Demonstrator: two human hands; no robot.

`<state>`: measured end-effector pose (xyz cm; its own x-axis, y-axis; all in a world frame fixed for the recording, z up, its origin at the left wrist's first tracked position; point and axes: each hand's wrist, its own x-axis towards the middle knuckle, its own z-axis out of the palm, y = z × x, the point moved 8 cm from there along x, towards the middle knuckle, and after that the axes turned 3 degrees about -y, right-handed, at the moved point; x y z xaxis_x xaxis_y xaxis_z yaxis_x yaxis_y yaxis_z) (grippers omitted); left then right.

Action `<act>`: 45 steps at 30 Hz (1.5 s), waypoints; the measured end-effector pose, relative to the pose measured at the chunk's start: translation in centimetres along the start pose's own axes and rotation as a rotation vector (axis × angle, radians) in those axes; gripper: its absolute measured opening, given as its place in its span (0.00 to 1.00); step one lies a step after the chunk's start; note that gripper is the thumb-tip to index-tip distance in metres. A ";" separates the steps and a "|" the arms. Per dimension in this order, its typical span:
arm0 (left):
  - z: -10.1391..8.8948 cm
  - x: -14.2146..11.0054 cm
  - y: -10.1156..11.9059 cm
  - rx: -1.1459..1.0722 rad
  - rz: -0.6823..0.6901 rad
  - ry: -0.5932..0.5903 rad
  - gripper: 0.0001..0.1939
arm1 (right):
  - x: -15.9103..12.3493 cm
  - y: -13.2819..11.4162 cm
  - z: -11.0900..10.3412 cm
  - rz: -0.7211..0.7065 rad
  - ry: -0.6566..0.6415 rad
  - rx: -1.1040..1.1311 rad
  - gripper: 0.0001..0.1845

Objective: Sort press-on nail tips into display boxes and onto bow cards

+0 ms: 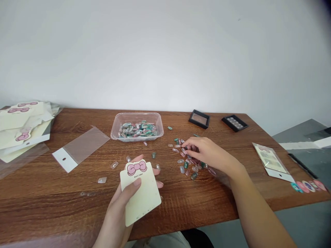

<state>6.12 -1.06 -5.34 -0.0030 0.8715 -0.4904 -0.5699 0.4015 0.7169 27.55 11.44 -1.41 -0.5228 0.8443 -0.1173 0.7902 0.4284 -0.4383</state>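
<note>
Tabletop edge (pixel 201 224), left hand (pixel 115 215) gripping bow card (pixel 142 196), right hand (pixel 204 150) curled over false nails (pixel 185 165)

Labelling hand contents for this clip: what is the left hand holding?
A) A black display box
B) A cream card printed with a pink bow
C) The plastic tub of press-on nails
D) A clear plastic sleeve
B. The left hand grips the cream card printed with a pink bow, thumb across its face, while the right hand is over the loose press-on nails.
</note>
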 end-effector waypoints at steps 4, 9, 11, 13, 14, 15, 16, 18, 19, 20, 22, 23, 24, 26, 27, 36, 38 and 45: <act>0.0 -0.1 0.0 0.008 0.004 0.005 0.45 | -0.1 0.3 0.0 0.003 0.007 0.006 0.07; 0.2 0.2 0.0 -0.036 0.022 -0.019 0.44 | 0.1 -0.1 -0.1 -0.034 0.037 -0.114 0.07; 0.3 0.3 0.1 -0.067 0.029 -0.036 0.44 | 0.2 -0.5 -0.4 -0.066 0.073 -0.179 0.07; 0.3 0.4 0.1 -0.084 0.031 -0.042 0.43 | 0.0 -0.8 -0.9 -0.095 0.135 -0.209 0.05; 0.3 0.4 0.1 -0.090 0.032 -0.041 0.42 | -0.1 -1.1 -1.2 -0.113 0.173 -0.208 0.05; 0.2 0.4 0.0 -0.095 0.032 -0.037 0.42 | -0.3 -1.5 -1.5 -0.139 0.217 -0.198 0.05; 0.2 0.4 0.0 -0.100 0.034 -0.031 0.41 | -0.5 -2.1 -1.7 -0.174 0.259 -0.181 0.06; 0.1 0.5 -0.1 -0.107 0.045 -0.022 0.39 | -1.0 -3.8 -1.8 -0.275 0.340 -0.137 0.05; 0.2 0.5 -0.2 -0.110 0.051 -0.023 0.39 | -1.3 -4.9 -1.6 -0.341 0.378 -0.114 0.05; 0.2 0.5 -0.3 -0.115 0.055 -0.028 0.39 | -1.7 -6.1 -1.4 -0.409 0.410 -0.092 0.04; 0.3 0.8 -0.6 -0.131 0.057 -0.036 0.39 | -2.4 -8.5 -0.5 -0.535 0.444 -0.050 0.04; 0.2 0.9 -0.8 -0.144 0.054 -0.035 0.40 | -2.6 -9.6 0.1 -0.577 0.441 -0.032 0.05; 0.1 1.1 -1.1 -0.162 0.054 -0.032 0.41 | -2.9 -10.5 0.6 -0.614 0.445 -0.017 0.06; -0.1 1.4 -1.4 -0.189 0.063 -0.038 0.41 | -3.4 -12.1 1.7 -0.663 0.449 -0.009 0.06; -0.2 1.5 -1.6 -0.195 0.067 -0.053 0.41 | -3.6 -12.7 2.0 -0.682 0.460 -0.013 0.06; -0.5 1.7 -3.0 -0.164 0.039 -0.155 0.35 | -3.9 -14.3 3.2 -0.686 0.494 -0.062 0.05; -0.4 1.7 -3.1 -0.157 0.044 -0.178 0.34 | -3.9 -14.4 3.1 -0.683 0.500 -0.059 0.05; -0.4 2.2 -3.3 -0.103 0.094 -0.205 0.33 | -3.9 -14.7 3.2 -0.690 0.500 -0.093 0.06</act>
<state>7.65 -0.58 -8.99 0.1007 0.9467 -0.3059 -0.6561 0.2943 0.6949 16.90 0.79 2.61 -0.7111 0.4183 0.5652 0.3812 0.9047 -0.1900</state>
